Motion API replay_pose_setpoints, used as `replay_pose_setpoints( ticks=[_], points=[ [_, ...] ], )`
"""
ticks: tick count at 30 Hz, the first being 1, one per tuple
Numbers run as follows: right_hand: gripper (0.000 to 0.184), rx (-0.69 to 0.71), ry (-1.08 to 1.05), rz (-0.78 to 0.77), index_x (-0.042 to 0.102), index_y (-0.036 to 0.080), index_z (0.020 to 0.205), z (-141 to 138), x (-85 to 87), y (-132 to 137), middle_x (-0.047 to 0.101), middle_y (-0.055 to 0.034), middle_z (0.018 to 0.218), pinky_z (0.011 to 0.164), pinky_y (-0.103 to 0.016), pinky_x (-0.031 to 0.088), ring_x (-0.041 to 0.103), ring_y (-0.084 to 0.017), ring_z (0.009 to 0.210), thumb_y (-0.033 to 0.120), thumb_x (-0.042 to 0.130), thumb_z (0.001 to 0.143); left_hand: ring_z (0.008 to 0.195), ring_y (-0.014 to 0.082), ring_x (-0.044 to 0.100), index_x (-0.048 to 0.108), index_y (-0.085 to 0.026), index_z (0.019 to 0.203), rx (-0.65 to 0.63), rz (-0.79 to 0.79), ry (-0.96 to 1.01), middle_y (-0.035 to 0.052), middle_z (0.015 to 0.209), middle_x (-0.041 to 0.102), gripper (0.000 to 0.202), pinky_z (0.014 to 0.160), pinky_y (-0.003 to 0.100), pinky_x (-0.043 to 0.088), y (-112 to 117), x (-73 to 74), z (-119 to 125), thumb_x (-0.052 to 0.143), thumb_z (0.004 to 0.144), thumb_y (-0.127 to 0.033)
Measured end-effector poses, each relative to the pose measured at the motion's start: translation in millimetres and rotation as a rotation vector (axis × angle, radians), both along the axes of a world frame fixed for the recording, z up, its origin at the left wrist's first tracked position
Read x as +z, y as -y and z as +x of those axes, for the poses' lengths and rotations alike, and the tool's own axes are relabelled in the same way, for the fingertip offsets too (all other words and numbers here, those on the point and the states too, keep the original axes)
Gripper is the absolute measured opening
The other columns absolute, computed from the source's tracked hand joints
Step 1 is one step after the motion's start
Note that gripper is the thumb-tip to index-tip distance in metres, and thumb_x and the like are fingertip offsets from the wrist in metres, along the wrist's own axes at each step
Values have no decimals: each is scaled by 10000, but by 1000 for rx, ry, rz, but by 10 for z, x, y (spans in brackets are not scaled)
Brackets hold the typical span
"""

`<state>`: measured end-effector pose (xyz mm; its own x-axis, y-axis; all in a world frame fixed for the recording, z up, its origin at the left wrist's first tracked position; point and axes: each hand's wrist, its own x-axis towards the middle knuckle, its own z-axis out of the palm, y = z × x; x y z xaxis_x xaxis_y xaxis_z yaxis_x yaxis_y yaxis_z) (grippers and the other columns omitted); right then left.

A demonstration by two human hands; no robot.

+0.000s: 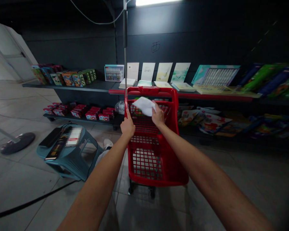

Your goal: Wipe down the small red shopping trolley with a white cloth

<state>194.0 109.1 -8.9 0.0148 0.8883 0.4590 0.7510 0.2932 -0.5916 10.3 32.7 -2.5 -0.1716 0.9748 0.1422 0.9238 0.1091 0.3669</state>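
Note:
A red shopping cart [156, 178] stands before me on its wheels, in front of the shelf. My left hand [128, 125] is closed at the cart's upper left side edge, one finger pointing up along the red frame. A thin metal pole [125, 61] rises just above that hand; whether the hand touches it I cannot tell. In my right hand [158, 115] is a white cloth [144, 105], pinched at its right end and held over the cart's upper basket. The cloth looks thin and soft, and it partly covers goods behind the mesh.
A blue-grey plastic stool [86, 154] with a black phone-like item [56, 149] stands left of the cart. Behind runs a dark shelf [98, 86] with boxes, cards and books. Red packs [79, 110] and snack bags [210, 122] sit lower. A black cable [36, 199] crosses the floor.

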Motion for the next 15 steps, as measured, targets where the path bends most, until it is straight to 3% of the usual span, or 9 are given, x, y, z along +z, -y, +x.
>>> replay_pose_setpoints(
  ticks=[3,6,8,11,15],
  points=[
    [680,-186,76,363,206,159,1689,61,153,-133,237,-102,1742,1297,-457,261,220,-206,1613,108,270,1014,1144,315,714,-50,-219,1692,11,-9,4,201,1328,649,980,985,411,545,-6,-1,6,540,915,-135],
    [718,-237,181,440,173,154,1696,81,58,-220,141,-96,1765,1324,-518,149,65,-189,1641,69,251,987,1128,307,719,-63,-227,1691,22,-10,0,194,1334,651,992,979,408,549,-10,-8,10,535,907,-122],
    [719,-189,264,350,219,123,1684,71,-193,-229,161,-119,1758,1326,-521,136,69,-198,1640,46,254,970,1127,304,719,-80,-234,1688,22,-11,-7,188,1334,654,1007,982,406,550,-5,-12,11,542,904,-124],
    [731,-111,351,79,288,113,1668,23,-756,-131,280,-118,1726,1321,-467,182,175,-215,1624,16,264,943,1140,308,715,-67,-226,1690,14,-3,-12,192,1330,654,1002,988,409,547,15,-16,11,545,903,-125],
    [767,-89,423,-325,190,122,1694,-78,-1425,136,264,-128,1731,1267,-412,311,258,-233,1598,8,285,941,1139,313,718,-69,-228,1690,20,19,-12,191,1299,668,993,986,414,549,35,-20,12,537,909,-128]
  ],
)
